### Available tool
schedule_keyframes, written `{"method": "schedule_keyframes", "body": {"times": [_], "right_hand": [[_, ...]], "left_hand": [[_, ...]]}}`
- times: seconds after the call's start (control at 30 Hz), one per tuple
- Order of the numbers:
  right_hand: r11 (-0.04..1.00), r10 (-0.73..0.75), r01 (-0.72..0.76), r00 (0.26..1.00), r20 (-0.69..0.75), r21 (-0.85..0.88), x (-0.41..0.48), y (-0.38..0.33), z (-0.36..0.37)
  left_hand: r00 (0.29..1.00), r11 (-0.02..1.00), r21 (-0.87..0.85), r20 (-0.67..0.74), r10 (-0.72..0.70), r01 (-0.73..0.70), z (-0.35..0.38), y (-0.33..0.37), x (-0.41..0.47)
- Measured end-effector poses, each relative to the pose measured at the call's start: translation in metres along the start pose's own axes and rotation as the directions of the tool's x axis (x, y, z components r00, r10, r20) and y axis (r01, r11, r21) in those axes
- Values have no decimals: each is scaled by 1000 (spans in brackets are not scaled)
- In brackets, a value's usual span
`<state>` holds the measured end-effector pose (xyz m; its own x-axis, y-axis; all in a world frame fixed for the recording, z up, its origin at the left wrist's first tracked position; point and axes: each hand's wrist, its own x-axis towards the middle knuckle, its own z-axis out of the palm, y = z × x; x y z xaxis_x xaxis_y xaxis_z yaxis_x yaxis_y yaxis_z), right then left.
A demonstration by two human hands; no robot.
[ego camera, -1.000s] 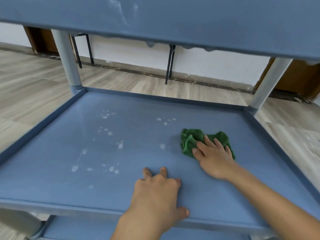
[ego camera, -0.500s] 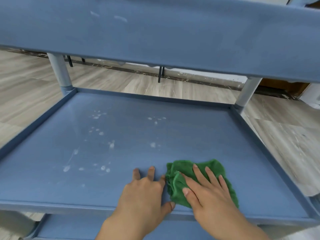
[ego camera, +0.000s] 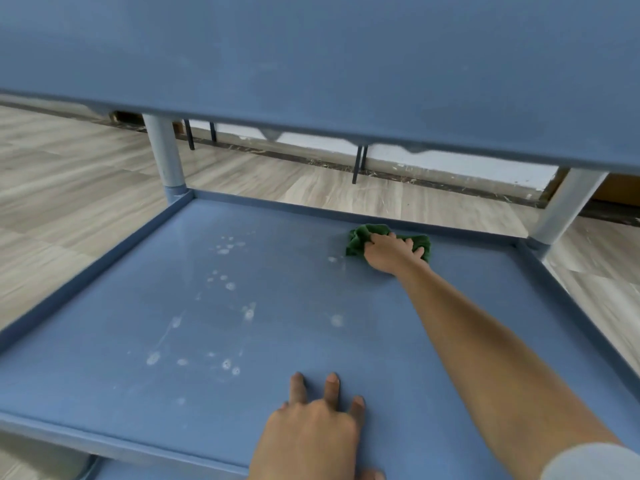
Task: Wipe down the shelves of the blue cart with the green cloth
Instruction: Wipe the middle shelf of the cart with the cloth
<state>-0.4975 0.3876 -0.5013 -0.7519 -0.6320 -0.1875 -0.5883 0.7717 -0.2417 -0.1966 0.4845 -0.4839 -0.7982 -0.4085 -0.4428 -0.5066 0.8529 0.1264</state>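
Note:
The blue cart's middle shelf (ego camera: 284,306) fills the view, with several whitish spots (ego camera: 227,249) on its left and centre. My right hand (ego camera: 391,252) is stretched to the far edge of the shelf, right of centre, pressing down on the crumpled green cloth (ego camera: 360,239), which sticks out on both sides of the fingers. My left hand (ego camera: 311,431) lies flat on the near part of the shelf, fingers apart, holding nothing. The cart's upper shelf (ego camera: 346,64) hangs above.
Grey posts stand at the far left corner (ego camera: 164,157) and far right corner (ego camera: 568,206). A raised rim (ego camera: 86,271) borders the shelf. A lower shelf (ego camera: 138,471) shows below. Beyond lie wooden floor (ego camera: 69,168), a white wall and thin black legs (ego camera: 358,164).
My right hand has pushed the green cloth from the near edge to the far edge of the shelf. My left hand stays flat near the front.

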Motion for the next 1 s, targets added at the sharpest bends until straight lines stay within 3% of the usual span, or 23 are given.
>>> {"method": "schedule_keyframes", "body": {"times": [0.23,0.4,0.67,0.87,1.0], "right_hand": [[999,34,-35,999,-23,-30,38,-14,-7],[996,-67,63,996,-58,-61,28,-1,4],[977,-200,198,980,-11,-83,-95,30,28],[970,-227,220,972,-62,-100,-238,48,53],[962,-233,225,972,-37,-156,-305,55,60]], "left_hand": [[1000,999,35,-12,17,-17,-1,-4,5],[1000,1000,29,-8,13,-13,-7,-4,6],[971,997,56,-229,66,-54,13,-13,-8],[863,995,-90,-506,-9,-42,34,-25,-23],[745,996,17,-663,74,-83,45,-47,-20]]}}
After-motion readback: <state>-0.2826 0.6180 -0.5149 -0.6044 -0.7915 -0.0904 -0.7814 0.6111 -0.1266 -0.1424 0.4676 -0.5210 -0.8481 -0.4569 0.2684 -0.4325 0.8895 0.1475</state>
